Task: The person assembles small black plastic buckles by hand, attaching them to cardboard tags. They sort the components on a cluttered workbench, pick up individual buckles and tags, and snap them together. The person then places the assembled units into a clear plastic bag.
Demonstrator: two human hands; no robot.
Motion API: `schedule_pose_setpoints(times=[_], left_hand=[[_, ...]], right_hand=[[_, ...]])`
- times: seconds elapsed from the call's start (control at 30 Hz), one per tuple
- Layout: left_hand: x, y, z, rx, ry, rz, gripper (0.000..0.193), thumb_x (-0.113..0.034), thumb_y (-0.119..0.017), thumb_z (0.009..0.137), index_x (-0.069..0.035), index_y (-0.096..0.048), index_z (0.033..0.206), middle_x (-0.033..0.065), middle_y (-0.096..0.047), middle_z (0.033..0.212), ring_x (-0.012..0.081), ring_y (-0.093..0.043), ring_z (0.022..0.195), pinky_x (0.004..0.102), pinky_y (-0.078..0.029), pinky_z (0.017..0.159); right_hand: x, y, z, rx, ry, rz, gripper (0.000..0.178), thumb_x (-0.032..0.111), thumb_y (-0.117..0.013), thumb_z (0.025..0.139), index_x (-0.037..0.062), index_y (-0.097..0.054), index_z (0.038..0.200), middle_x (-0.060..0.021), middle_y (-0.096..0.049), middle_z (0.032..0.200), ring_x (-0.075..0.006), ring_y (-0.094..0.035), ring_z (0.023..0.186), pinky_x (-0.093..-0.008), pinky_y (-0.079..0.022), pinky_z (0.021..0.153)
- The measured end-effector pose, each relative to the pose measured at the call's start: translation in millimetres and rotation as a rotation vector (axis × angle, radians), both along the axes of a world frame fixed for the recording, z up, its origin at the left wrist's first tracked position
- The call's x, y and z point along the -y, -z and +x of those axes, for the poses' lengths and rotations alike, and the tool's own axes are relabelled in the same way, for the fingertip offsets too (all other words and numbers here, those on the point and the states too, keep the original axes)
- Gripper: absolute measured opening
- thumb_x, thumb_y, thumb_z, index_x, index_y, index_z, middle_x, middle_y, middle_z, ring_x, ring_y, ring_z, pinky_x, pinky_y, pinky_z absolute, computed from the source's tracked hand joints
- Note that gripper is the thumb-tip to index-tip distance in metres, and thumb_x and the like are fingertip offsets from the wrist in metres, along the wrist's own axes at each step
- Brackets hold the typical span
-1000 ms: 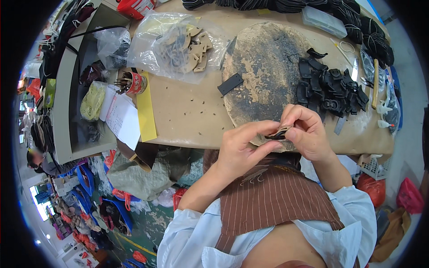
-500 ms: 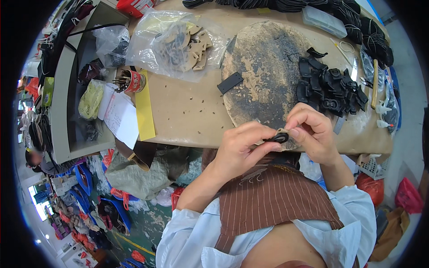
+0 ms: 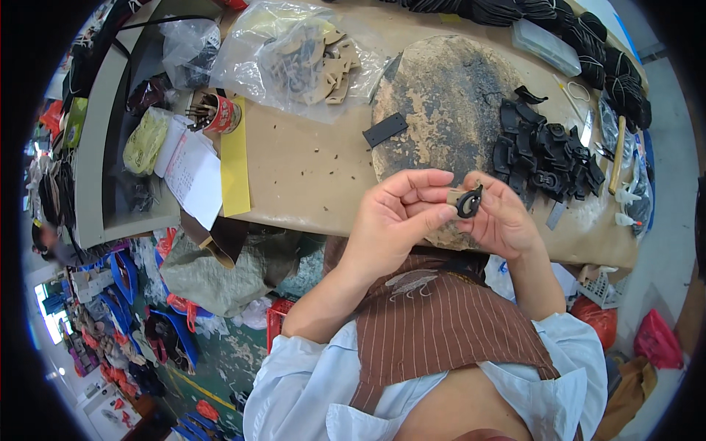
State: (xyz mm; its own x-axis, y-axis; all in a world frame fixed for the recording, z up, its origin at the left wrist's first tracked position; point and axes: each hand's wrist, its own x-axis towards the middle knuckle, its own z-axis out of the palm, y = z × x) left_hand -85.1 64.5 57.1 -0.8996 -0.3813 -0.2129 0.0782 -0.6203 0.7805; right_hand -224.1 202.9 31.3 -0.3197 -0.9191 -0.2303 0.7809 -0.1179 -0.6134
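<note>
A small piece made of a black ring-shaped fitting and a tan leather tab is held up between my two hands, over the near edge of the round board. My right hand grips it from the right, its fingers curled behind it. On the other side my left hand has its thumb and middle fingertips at the piece's left edge, while its index finger is stretched out above. The back of the piece is hidden by my fingers. Closest to my right hand is a pile of curved black parts.
A round worn board lies on the brown-covered table, with a black rectangular plate at its left edge. Tan pieces spill from a clear bag. A red can of tools and yellow strip are at left.
Both hands have risen slightly away from my body and turned the piece, so the black ring faces up. The left index finger has lifted off it. The view has shifted a little.
</note>
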Motion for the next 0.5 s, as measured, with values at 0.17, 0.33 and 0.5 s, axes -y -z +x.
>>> schedule_pose_setpoints(times=[0.17,0.33,0.5], left_hand=[[2.0,-0.2,1.2,0.021,-0.081,-0.062,0.029,0.002,-0.066,0.082,0.003,-0.057,0.110,0.0107,-0.063,0.104,0.0127,-0.062,0.095,0.0242,-0.051,0.086],[-2.0,-0.3,-3.5,0.019,-0.065,0.020,0.030,0.002,-0.065,0.083,0.004,-0.056,0.112,0.0109,-0.063,0.102,0.0117,-0.062,0.094,0.0237,-0.051,0.085],[1.2,-0.2,-2.0,0.082,-0.059,-0.047,0.029,0.002,-0.062,0.084,0.004,-0.056,0.112,0.0108,-0.064,0.101,0.0112,-0.062,0.091,0.0231,-0.051,0.082]], right_hand=[[6.0,-21.3,-5.1,-1.169,0.215,-0.134,0.049,0.015,-0.072,0.078,0.0017,-0.053,0.121,-0.0131,-0.056,0.116,-0.0216,-0.056,0.103,-0.0350,-0.047,0.085],[6.2,-17.5,-7.6,-1.424,0.202,-0.024,0.042,0.010,-0.077,0.072,0.0029,-0.063,0.111,-0.0136,-0.060,0.107,-0.0232,-0.061,0.094,-0.0305,-0.048,0.080],[6.4,-9.9,3.2,-1.317,0.229,0.021,0.040,0.007,-0.074,0.074,0.0005,-0.061,0.111,-0.0128,-0.060,0.105,-0.0206,-0.062,0.092,-0.0295,-0.049,0.078]])
